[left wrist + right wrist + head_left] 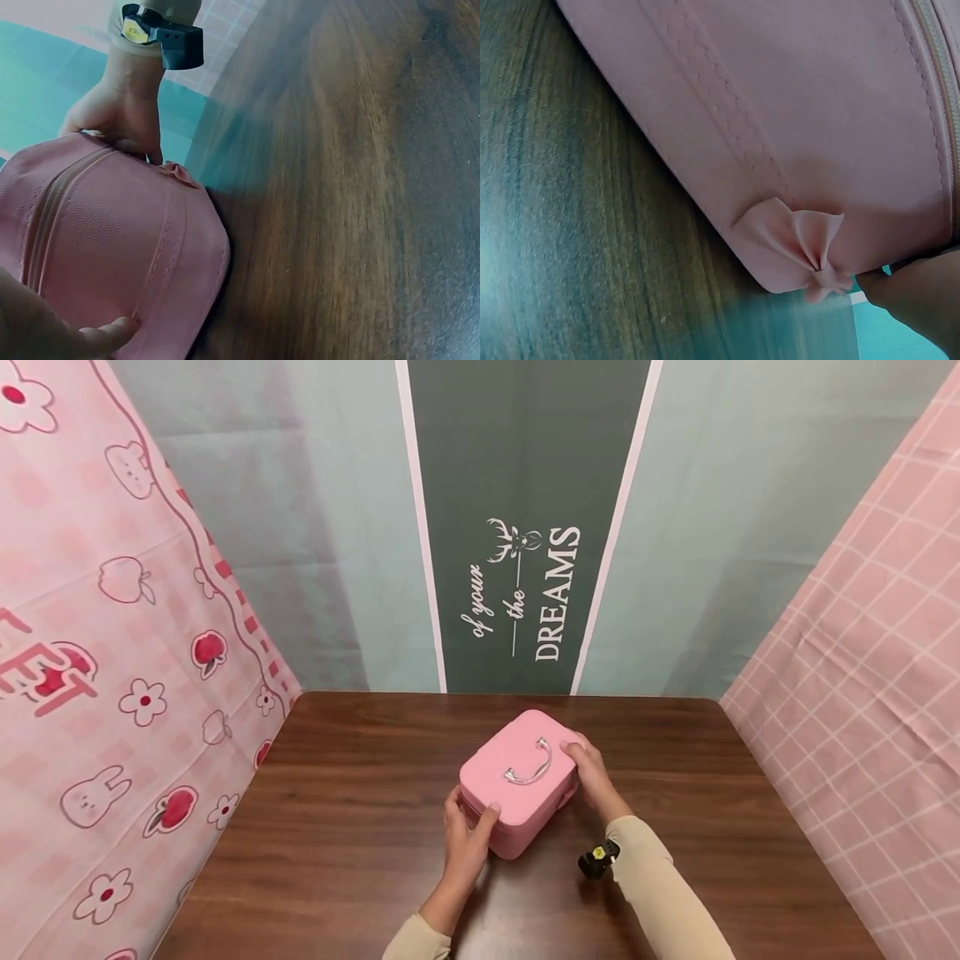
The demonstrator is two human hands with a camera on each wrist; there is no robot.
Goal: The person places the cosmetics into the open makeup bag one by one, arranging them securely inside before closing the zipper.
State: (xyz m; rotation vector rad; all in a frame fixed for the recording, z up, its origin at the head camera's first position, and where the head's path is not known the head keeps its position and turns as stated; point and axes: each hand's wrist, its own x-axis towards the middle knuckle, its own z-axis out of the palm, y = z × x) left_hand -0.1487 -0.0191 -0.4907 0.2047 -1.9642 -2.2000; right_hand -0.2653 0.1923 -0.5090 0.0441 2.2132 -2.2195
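A pink zippered cosmetic case (498,764) stands upright on the table, turned at an angle, its lid down and a silver handle (538,770) on top. My left hand (467,843) grips the near left corner, thumb on the lid's edge and fingers along the side. At the opposite, right end, my right hand (592,774) holds the case with its thumb on the lid; its other fingers are mostly hidden. The zipper (49,214) runs round the upper side in the left wrist view. A pink bow (799,236) sits low on the side near the right hand.
The dark brown wooden table (337,860) reaches back to a green and grey cloth (525,460) with white lettering. Pink printed cloth (172,710) hangs at the left, pink checked cloth (877,652) at the right. A black wrist camera (596,862) sticks out from the right sleeve.
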